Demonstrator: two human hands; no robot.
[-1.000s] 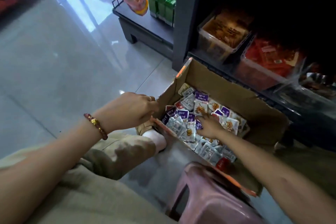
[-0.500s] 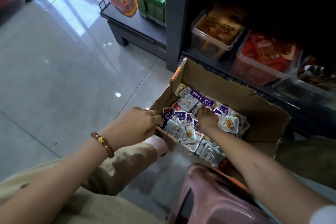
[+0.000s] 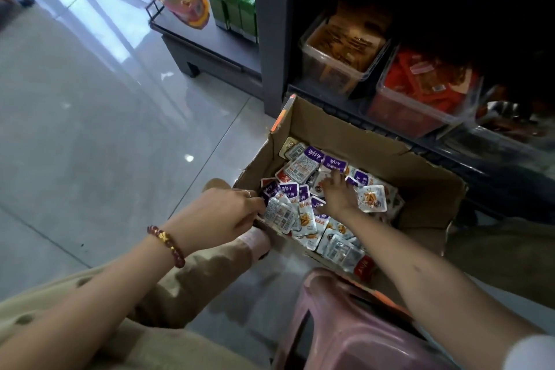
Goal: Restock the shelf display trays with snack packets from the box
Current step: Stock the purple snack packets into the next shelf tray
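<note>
Snack packets (image 3: 371, 199): small, flat, squarish sachets of glossy silver film with purple or white labels, too many to count, heaped loose inside one open brown cardboard box (image 3: 390, 156) on the glossy grey tiled floor (image 3: 90, 99), just in front of the dark shelf unit (image 3: 270, 39). Two hands at the box. Left hand (image 3: 228, 213), with one thin ring and one red-and-gold beaded bracelet (image 3: 166, 245) at the wrist: fingers curled round the box's near-left rim, gripping it. Right hand (image 3: 338, 197): palm down, fingers straight and spread, resting flat on the heap, holding none. Three clear, rigid plastic display trays (image 3: 327, 67) in a row on the lowest shelf: brown packets in the first, red in the second, third only partly seen. Three green cartons (image 3: 232, 3) upright side by side on a low grey platform. One pink moulded plastic stool (image 3: 360, 333) close beside the box.
</note>
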